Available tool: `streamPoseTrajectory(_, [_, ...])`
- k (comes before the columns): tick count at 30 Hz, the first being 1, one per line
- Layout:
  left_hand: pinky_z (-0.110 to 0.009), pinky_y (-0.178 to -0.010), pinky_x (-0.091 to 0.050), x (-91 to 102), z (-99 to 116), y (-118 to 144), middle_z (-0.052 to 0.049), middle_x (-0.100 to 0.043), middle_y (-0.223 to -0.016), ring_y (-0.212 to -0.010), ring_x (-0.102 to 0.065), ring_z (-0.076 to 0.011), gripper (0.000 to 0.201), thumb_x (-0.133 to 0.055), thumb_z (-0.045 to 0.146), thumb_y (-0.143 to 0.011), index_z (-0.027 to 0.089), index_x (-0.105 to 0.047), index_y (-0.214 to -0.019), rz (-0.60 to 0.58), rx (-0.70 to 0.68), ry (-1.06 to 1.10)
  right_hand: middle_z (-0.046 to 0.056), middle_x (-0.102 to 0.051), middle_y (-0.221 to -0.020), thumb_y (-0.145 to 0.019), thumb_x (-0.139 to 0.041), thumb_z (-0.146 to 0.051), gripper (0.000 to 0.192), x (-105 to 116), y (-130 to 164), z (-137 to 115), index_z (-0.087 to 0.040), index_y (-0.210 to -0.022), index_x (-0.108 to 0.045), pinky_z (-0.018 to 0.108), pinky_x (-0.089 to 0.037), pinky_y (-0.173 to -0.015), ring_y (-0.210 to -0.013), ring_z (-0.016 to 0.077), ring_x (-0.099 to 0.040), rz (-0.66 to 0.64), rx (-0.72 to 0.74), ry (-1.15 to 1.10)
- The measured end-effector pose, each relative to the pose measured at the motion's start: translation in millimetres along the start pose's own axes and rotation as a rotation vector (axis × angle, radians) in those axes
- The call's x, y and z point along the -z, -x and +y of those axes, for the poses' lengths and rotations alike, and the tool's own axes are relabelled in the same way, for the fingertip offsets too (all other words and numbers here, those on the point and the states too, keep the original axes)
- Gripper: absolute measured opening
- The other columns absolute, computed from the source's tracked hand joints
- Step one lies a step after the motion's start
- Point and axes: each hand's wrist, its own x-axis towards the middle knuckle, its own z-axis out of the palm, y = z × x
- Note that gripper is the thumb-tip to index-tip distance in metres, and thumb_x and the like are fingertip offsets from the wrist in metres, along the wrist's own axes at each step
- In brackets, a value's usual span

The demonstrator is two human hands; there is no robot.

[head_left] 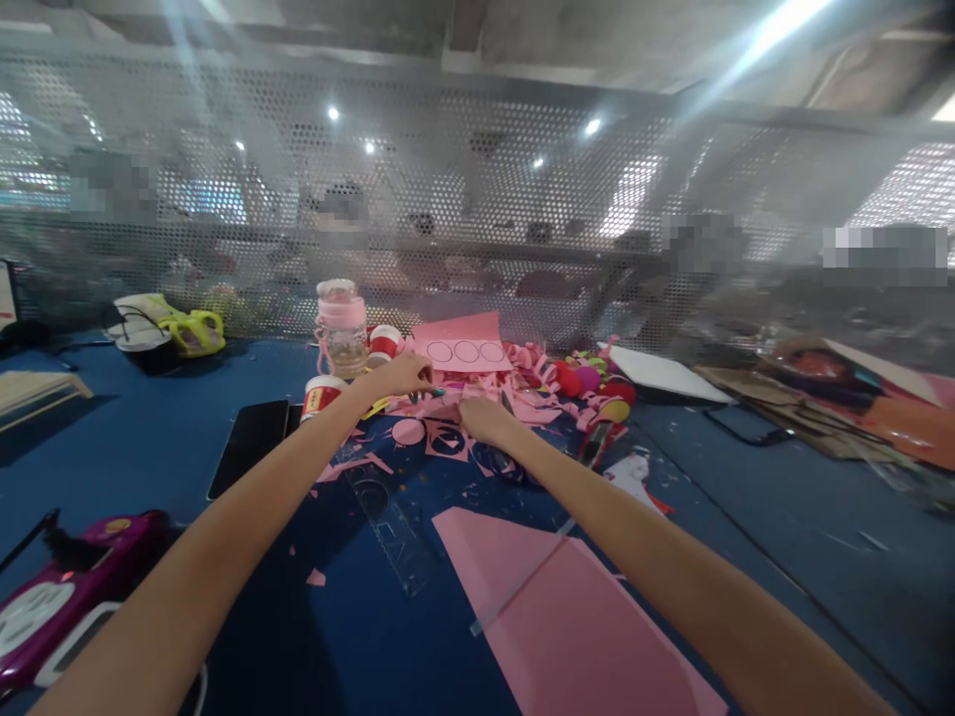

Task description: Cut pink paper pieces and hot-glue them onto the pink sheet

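Note:
Both arms reach forward over a heap of pink paper scraps (522, 406). My left hand (403, 376) is closed with its fingers bent down at the heap's left side; a small teal piece (438, 393) shows by its fingertips. My right hand (483, 418) is closed too, over the scraps; what lies in its fingers is too small to tell. Behind them a pink sheet (463, 331) bears a row of drawn circles. In front lie a cut pink paper disc (409, 431), a pink scrap with a dark circle (448, 441) and a dark-blue looped object (498, 463).
A clear stencil ruler (388, 532) and a large pink sheet (552, 607) lie nearer me. On the left are a phone (250, 447), paper cups (322, 395), a pink-capped bottle (341, 328) and a purple device (82, 587). Right stand colourful balls (589, 379) and a white board (664, 376).

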Motion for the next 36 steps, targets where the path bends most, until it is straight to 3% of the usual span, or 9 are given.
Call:
streamPoseTrajectory(7, [-0.024,-0.075,-0.044,-10.7,15.8,-5.7,-0.007,-0.063,-0.092,-0.084,-0.058,-0.0156,0.022,-0.057,0.021,-0.072,0.013,-0.056,-0.092,0.127,-0.028,0.107,0.008,-0.054,-0.113,-0.085,-0.052,-0.030,0.032,5.6,15.7,16.6,-0.015,-0.113,-0.051,0.040,-0.049,-0.078,-0.094,0.0192,-0.057,0.181,-0.102,-0.126])
streamPoseTrajectory(10, [-0.026,-0.078,-0.044,-36.3,26.8,-5.8,-0.009,-0.060,-0.100,-0.090,-0.057,-0.0167,0.032,-0.060,0.022,-0.071,0.014,-0.051,-0.100,0.141,-0.009,0.161,0.011,-0.059,-0.104,-0.091,-0.039,-0.027,0.027,11.7,29.5,16.9,-0.011,-0.107,-0.054,0.035,-0.047,-0.077,-0.092,0.0191,-0.058,0.282,-0.212,-0.177])
streamPoseTrajectory(12, [-0.033,-0.079,-0.044,-57.9,34.2,-4.9,-0.013,-0.059,-0.098,-0.090,-0.056,-0.0210,0.035,-0.062,0.022,-0.070,0.011,-0.048,-0.100,0.168,0.049,0.176,0.014,-0.063,-0.095,-0.094,-0.021,-0.022,0.037,13.1,42.3,12.9,-0.009,-0.101,-0.056,0.030,-0.044,-0.074,-0.090,0.0197,-0.059,0.333,-0.259,-0.202])
streamPoseTrajectory(15, [-0.042,-0.088,-0.038,-85.0,43.1,-3.7,-0.019,-0.053,-0.108,-0.104,-0.049,-0.0280,0.045,-0.068,0.015,-0.061,0.009,-0.047,-0.100,0.235,0.106,0.193,0.011,-0.066,-0.088,-0.094,-0.021,-0.023,0.038,8.5,63.6,3.4,-0.013,-0.093,-0.057,0.026,-0.040,-0.068,-0.084,0.0182,-0.061,0.366,-0.262,-0.230])
streamPoseTrajectory(18, [-0.039,-0.087,-0.039,-97.8,46.5,-4.4,-0.013,-0.055,-0.106,-0.101,-0.051,-0.0243,0.044,-0.062,0.009,-0.062,0.012,-0.046,-0.103,0.262,0.123,0.253,0.008,-0.068,-0.084,-0.092,-0.028,-0.026,0.032,-1.2,79.3,-3.0,-0.016,-0.086,-0.058,0.025,-0.037,-0.064,-0.079,0.0173,-0.062,0.368,-0.238,-0.244])
streamPoseTrajectory(23, [-0.031,-0.075,-0.045,-101.0,44.2,-8.5,-0.003,-0.060,-0.083,-0.080,-0.058,-0.0176,0.042,-0.061,0.010,-0.063,0.015,-0.049,-0.102,0.255,0.122,0.393,0.009,-0.069,-0.084,-0.089,-0.033,-0.024,0.028,-11.8,82.8,3.1,-0.017,-0.082,-0.059,0.025,-0.035,-0.061,-0.076,0.0181,-0.063,0.368,-0.235,-0.246])
streamPoseTrajectory(28, [-0.026,-0.066,-0.044,-100.7,43.9,-11.8,-0.001,-0.059,-0.078,-0.072,-0.056,-0.0138,0.035,-0.060,0.012,-0.064,0.015,-0.053,-0.098,0.320,0.116,0.539,0.009,-0.069,-0.084,-0.088,-0.033,-0.023,0.027,-12.3,81.2,11.7,-0.016,-0.084,-0.058,0.026,-0.035,-0.060,-0.076,0.0185,-0.063,0.394,-0.206,-0.240])
streamPoseTrajectory(33, [-0.024,-0.062,-0.042,-98.0,43.6,-16.2,0.000,-0.059,-0.069,-0.066,-0.054,-0.0121,0.016,-0.064,0.019,-0.062,0.013,-0.059,-0.077,0.401,0.096,0.701,0.009,-0.068,-0.077,-0.086,-0.036,-0.023,0.025,-14.1,81.3,12.4,-0.016,-0.076,-0.058,0.027,-0.034,-0.057,-0.071,0.0197,-0.063,0.441,-0.175,-0.230])
streamPoseTrajectory(36, [-0.025,-0.060,-0.042,-94.1,42.6,-18.3,-0.001,-0.060,-0.065,-0.062,-0.055,-0.0127,0.022,-0.070,0.029,-0.058,0.013,-0.061,-0.069,0.416,0.091,0.816,0.009,-0.067,-0.072,-0.083,-0.039,-0.021,0.021,-19.0,78.6,13.7,-0.016,-0.072,-0.056,0.027,-0.034,-0.056,-0.066,0.0196,-0.062,0.495,-0.188,-0.244])
